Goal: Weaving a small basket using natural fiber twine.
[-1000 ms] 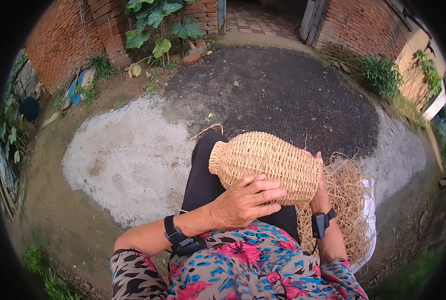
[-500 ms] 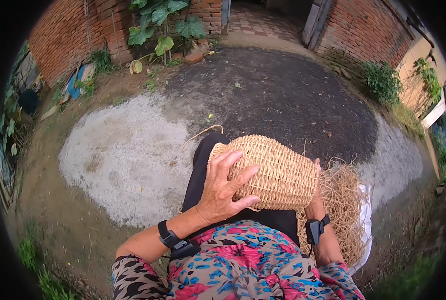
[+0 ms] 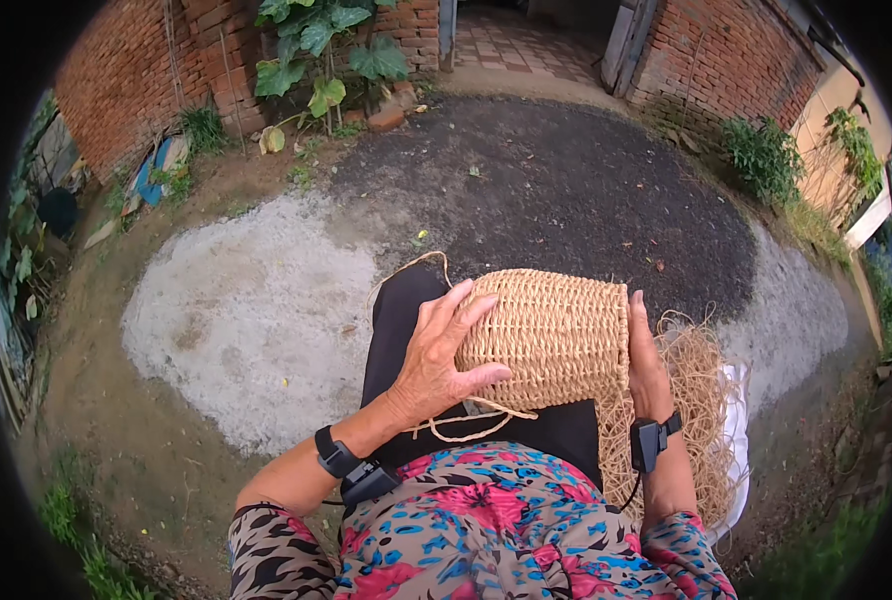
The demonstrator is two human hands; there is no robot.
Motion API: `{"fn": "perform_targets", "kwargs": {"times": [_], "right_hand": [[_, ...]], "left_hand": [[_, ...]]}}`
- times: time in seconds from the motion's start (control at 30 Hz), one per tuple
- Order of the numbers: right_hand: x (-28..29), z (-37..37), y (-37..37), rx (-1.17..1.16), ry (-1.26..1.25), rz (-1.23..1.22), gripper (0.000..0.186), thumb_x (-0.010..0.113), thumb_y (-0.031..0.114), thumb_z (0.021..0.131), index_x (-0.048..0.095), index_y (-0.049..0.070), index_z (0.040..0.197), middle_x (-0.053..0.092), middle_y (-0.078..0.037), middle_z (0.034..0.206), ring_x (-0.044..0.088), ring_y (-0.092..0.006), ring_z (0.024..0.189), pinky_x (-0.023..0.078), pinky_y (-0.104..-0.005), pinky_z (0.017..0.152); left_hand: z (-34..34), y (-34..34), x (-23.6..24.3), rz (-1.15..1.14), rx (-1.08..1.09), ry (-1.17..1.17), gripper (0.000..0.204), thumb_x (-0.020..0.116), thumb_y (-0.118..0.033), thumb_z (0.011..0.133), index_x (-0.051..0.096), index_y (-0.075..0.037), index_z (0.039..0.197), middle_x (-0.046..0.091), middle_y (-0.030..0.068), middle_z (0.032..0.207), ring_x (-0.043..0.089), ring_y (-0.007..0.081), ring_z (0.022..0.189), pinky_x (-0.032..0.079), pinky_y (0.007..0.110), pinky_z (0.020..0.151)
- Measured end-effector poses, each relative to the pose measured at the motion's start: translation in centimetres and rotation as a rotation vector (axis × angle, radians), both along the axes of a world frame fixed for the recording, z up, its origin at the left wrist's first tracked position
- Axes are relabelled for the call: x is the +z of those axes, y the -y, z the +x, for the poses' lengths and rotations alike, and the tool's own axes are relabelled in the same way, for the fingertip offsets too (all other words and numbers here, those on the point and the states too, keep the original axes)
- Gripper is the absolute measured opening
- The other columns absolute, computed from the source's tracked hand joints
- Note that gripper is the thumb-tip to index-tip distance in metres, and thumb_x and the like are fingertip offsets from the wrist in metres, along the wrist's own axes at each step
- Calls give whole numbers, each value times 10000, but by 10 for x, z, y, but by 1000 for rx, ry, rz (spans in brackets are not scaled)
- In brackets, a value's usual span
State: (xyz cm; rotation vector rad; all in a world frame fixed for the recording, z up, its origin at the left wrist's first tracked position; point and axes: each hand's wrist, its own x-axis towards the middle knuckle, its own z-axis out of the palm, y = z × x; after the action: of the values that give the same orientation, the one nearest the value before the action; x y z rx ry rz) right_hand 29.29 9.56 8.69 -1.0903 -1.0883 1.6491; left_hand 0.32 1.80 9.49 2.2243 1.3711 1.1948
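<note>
A tan woven basket point(image 3: 551, 340) of twisted straw cord lies on its side across my lap. My left hand point(image 3: 441, 345) grips its left end, thumb and fingers spread over the weave. Against the flat right end, my right hand point(image 3: 649, 365) lies with its fingers stretched out along the edge. Loose cord point(image 3: 456, 436) trails below the left end, near my left wrist, and another strand point(image 3: 413, 262) arcs above my left knee. The basket's underside and the inner sides of both hands are hidden.
Beside my right forearm lies a heap of loose straw cord point(image 3: 691, 410) on a white sheet or sack point(image 3: 734, 440). Dark gravel point(image 3: 556, 190) and a pale grey patch point(image 3: 256, 310) cover the ground ahead. Farther off stand brick walls point(image 3: 726, 70), a doorway and leafy plants point(image 3: 316, 50).
The basket has turned so its right end stands more upright, and loose cord shows beneath it. My right hand has come out from behind it and lies flat along that end.
</note>
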Motion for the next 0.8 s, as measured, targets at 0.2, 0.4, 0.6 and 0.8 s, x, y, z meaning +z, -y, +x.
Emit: {"fn": "perform_targets", "kwargs": {"times": [0.2, 0.4, 0.6, 0.8], "right_hand": [[1, -23, -14, 163, 125, 340, 865, 315, 727, 936, 374, 41, 1460, 426, -169, 1461, 389, -288, 1365, 305, -478, 1107], [-20, -69, -22, 108, 142, 377, 832, 588, 572, 888, 316, 23, 1451, 437, -259, 1385, 427, -330, 1320, 344, -467, 1102], [-1, -72, -25, 43, 331, 424, 836, 617, 559, 871, 340, 15, 1443, 492, -289, 1326, 570, -331, 1167, 483, -437, 969], [-29, -74, -15, 39, 480, 497, 658, 575, 502, 915, 485, 15, 1349, 606, -225, 1211, 635, -325, 1055, 505, -406, 906]], "left_hand": [[-35, -33, -42, -621, 60, 459, 714, 430, -606, 974, 409, -86, 1464, 503, 217, 1405, 472, 347, 1322, 375, 374, 1084], [-41, -46, 4, -256, 291, -148, 617, 464, -554, 952, 578, -57, 1299, 715, 178, 1029, 688, 347, 962, 519, 426, 843], [-33, -44, -3, -481, 249, 77, 710, 483, -618, 913, 508, -49, 1337, 718, 207, 995, 702, 360, 916, 522, 447, 821], [-32, -32, -17, -388, 242, -131, 578, 575, -525, 914, 598, -12, 1181, 704, 207, 942, 688, 362, 830, 526, 453, 741]]}}
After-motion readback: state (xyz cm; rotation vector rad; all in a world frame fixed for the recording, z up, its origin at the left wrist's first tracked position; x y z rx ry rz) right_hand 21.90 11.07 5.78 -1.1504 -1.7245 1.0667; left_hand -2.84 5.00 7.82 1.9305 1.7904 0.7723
